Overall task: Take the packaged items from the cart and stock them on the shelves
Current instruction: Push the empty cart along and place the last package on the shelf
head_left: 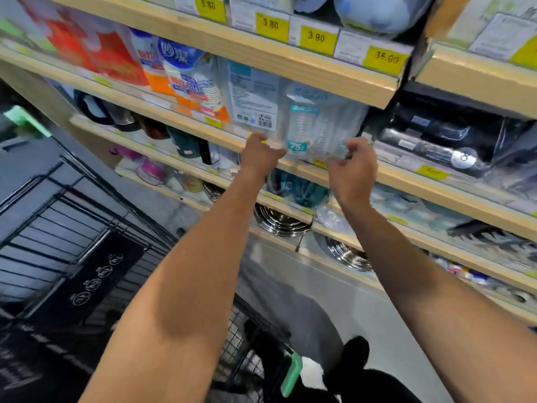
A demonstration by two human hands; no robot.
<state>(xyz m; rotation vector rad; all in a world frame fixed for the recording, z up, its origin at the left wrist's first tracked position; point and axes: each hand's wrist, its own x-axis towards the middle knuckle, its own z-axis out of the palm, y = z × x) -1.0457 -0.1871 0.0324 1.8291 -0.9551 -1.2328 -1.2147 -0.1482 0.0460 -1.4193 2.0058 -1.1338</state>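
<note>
A clear pack of plastic cups (316,126) with a teal "75" label stands on the wooden shelf (406,178), half under the shelf above. My left hand (261,154) grips its lower left corner at the shelf's front lip. My right hand (351,167) pinches its lower right corner. Beside it on the left stands another clear pack with a white printed label (252,97). The black wire cart (87,257) is below and to the left; I cannot see packaged items in it.
Paper-cup packs in blue, orange and red (186,80) fill the shelf's left side. Black packaged goods (441,135) lie to the right. Lower shelves hold mugs and steel bowls (279,222). Yellow price tags (385,59) line the shelf above.
</note>
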